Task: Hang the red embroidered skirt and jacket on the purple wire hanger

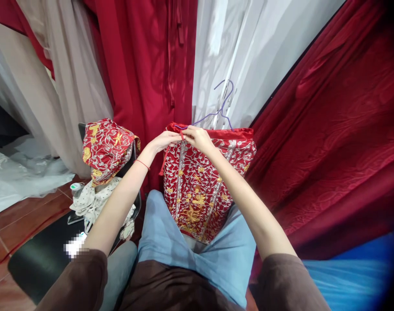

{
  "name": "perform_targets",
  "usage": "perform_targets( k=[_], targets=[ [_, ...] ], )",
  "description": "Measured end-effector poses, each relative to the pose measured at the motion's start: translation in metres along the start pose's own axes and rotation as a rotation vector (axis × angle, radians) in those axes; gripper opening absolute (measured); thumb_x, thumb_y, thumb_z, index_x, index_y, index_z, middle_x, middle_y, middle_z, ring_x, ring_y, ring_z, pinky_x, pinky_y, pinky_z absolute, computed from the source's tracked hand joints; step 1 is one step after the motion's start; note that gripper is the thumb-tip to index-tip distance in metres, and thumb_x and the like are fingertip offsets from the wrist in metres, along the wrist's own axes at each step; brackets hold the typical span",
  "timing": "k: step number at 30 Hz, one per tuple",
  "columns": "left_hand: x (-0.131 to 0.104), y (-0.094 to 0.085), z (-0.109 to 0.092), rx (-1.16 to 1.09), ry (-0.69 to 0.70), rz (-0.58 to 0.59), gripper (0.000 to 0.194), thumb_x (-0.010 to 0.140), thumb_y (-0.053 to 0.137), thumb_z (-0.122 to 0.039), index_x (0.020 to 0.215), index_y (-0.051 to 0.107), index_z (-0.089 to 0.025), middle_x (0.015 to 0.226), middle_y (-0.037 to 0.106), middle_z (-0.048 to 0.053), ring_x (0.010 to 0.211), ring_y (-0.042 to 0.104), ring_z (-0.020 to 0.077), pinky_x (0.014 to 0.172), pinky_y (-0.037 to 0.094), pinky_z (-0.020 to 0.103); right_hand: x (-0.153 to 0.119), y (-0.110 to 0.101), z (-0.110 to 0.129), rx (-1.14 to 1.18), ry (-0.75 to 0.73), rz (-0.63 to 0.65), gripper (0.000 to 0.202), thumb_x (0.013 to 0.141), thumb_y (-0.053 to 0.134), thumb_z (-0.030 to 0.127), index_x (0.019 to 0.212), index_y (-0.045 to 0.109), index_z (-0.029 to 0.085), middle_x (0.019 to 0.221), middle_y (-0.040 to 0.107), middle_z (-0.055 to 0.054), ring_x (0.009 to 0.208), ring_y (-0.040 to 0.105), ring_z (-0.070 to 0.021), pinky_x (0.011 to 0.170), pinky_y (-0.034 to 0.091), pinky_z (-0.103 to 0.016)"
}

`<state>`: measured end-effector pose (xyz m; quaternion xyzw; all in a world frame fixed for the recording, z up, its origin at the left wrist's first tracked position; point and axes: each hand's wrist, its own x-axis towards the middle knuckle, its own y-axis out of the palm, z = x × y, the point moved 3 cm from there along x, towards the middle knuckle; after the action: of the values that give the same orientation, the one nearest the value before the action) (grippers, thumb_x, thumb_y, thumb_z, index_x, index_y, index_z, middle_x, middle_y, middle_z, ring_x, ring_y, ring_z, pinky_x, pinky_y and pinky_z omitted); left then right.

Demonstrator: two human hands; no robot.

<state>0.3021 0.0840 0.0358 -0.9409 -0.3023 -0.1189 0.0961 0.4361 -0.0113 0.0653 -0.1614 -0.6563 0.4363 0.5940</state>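
Note:
A red skirt-like garment [203, 181] with silver and gold embroidery hangs over my lap, its plain red waistband [234, 134] at the top. My left hand [167, 141] and my right hand [198, 138] meet at the waistband's left part, both with fingers closed in a pinch. Between them is a narrow red ribbon [182, 135], and a length of it dangles below my left hand. A purple wire hanger [221, 110] stands up behind the waistband, its hook pointing upward. My fingers partly cover the hanger's left end.
On the left, a black chair [41, 255] holds a matching embroidered red garment [108, 149] over its back and a pale dotted cloth bag [96, 201] on its seat. Red curtain-like fabric [145, 65] hangs ahead; dark red patterned fabric [339, 142] hangs at right. Blue material [348, 280] lies lower right.

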Motion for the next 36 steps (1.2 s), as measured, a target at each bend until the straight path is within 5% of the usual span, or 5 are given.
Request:
perform_targets(
  k=[4, 9, 18, 27, 36],
  targets=[
    [0.006, 0.0, 0.01, -0.036, 0.011, -0.067, 0.021, 0.073, 0.08, -0.029, 0.076, 0.066, -0.013, 0.058, 0.043, -0.005, 0.046, 0.031, 0.0015, 0.041, 0.016, 0.016, 0.0, 0.006, 0.001, -0.096, 0.057, -0.007, 0.023, 0.094, 0.049, 0.023, 0.104, 0.068, 0.017, 0.105, 0.069, -0.009, 0.09, 0.061, -0.0198, 0.073, 0.039, -0.027],
    [0.011, -0.013, 0.021, 0.006, 0.049, -0.34, 0.012, 0.088, 0.061, -0.027, 0.086, 0.053, -0.019, 0.069, 0.064, -0.002, 0.045, 0.042, 0.0037, 0.043, 0.022, 0.016, -0.004, 0.006, -0.013, -0.216, 0.209, 0.001, 0.022, 0.089, 0.047, 0.019, 0.103, 0.065, 0.017, 0.104, 0.07, -0.009, 0.087, 0.06, -0.0213, 0.065, 0.034, -0.028],
    [0.01, -0.032, 0.008, 0.757, 0.227, -0.713, 0.009, 0.091, 0.059, -0.032, 0.087, 0.06, -0.024, 0.082, 0.072, 0.0, 0.08, 0.066, 0.019, 0.071, 0.041, 0.027, -0.006, -0.006, -0.022, -0.492, 0.279, 0.04, 0.029, 0.088, 0.042, 0.015, 0.108, 0.062, 0.012, 0.107, 0.07, -0.016, 0.086, 0.063, -0.0255, 0.069, 0.035, -0.032],
    [0.003, -0.032, -0.002, 1.138, 0.226, -0.666, 0.023, 0.097, 0.046, -0.034, 0.102, 0.064, -0.02, 0.09, 0.067, 0.011, 0.091, 0.062, 0.0279, 0.081, 0.039, 0.033, -0.006, -0.021, -0.024, -0.623, 0.244, 0.144, 0.035, 0.089, 0.041, 0.015, 0.119, 0.056, 0.008, 0.107, 0.069, -0.021, 0.089, 0.066, -0.0296, 0.067, 0.033, -0.033],
    [0.011, -0.037, 0.003, 1.088, 0.252, -0.671, 0.013, 0.093, 0.053, -0.03, 0.09, 0.063, -0.021, 0.08, 0.063, 0.009, 0.1, 0.058, 0.0308, 0.101, 0.033, 0.042, -0.011, -0.028, -0.026, -0.646, 0.245, 0.204, 0.034, 0.086, 0.045, 0.016, 0.117, 0.055, 0.005, 0.105, 0.069, -0.023, 0.092, 0.066, -0.0328, 0.068, 0.034, -0.034]
  ],
)
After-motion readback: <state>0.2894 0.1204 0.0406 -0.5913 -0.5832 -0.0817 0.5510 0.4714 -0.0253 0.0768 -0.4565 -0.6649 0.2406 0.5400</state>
